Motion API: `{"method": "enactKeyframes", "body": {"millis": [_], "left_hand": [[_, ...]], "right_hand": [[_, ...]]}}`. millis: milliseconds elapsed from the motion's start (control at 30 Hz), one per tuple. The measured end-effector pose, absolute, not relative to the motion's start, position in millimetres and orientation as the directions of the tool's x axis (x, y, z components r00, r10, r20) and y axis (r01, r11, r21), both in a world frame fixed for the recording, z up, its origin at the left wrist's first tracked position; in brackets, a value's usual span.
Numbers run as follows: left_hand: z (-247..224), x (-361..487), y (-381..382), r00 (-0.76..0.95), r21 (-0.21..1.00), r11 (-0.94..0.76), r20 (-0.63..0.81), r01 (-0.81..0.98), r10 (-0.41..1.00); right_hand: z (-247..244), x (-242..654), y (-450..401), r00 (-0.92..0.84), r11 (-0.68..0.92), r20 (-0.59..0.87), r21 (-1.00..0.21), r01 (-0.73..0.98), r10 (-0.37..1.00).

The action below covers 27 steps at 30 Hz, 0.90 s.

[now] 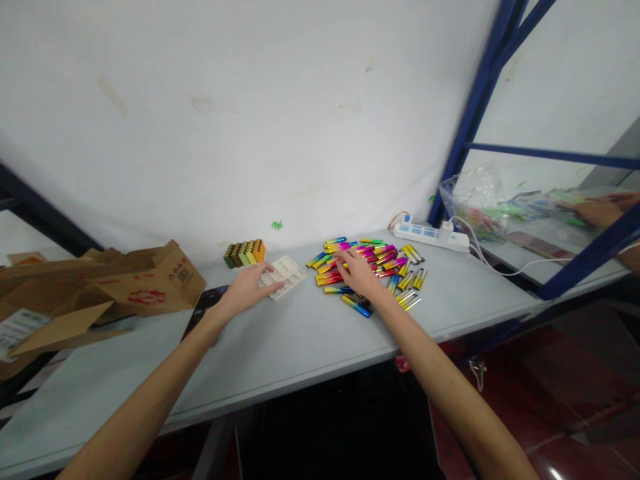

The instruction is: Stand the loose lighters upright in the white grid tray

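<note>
A white slotted tray (pixel 289 272) lies on the grey table, with my left hand (pixel 251 288) at its left side, thumb and fingers closed on its edge. To the right is a pile of shiny coloured tubes (pixel 385 257), in yellow, red, pink, green and blue. My right hand (pixel 356 270) rests over the left part of this pile, its fingers apart and bent down onto the tubes; none is seen held. Behind my left hand, near the wall, stands a block of upright tubes (pixel 245 253), dark green to orange.
A dark phone (pixel 204 308) lies under my left forearm. Open cardboard boxes (pixel 160 283) fill the left end. A white power strip (pixel 431 237) with a cable lies at the back right. Beyond the blue frame (pixel 475 107), another person's hands are over plastic bags.
</note>
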State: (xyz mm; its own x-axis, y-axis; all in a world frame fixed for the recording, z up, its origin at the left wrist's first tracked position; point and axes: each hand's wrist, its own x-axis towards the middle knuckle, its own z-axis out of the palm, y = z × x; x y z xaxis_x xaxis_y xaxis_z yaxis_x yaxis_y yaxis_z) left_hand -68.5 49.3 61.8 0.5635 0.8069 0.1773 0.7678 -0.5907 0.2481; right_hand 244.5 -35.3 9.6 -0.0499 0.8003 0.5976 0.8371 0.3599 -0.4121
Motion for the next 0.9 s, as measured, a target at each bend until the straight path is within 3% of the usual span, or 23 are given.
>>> {"method": "enactKeyframes", "body": {"millis": [233,900], "left_hand": [[47.9,-44.5,37.3,0.524,0.136,-0.544,0.159,0.828,0.837],[35.7,-48.2,38.3,0.517,0.108,-0.535,0.158,0.838,0.841]], "right_hand": [[6.6,246.9,-34.9,-0.055,0.356,0.582,-0.417,0.836,0.811],[11.9,245.2,-38.1,-0.067,0.333,0.55,-0.4,0.854,0.833]]}}
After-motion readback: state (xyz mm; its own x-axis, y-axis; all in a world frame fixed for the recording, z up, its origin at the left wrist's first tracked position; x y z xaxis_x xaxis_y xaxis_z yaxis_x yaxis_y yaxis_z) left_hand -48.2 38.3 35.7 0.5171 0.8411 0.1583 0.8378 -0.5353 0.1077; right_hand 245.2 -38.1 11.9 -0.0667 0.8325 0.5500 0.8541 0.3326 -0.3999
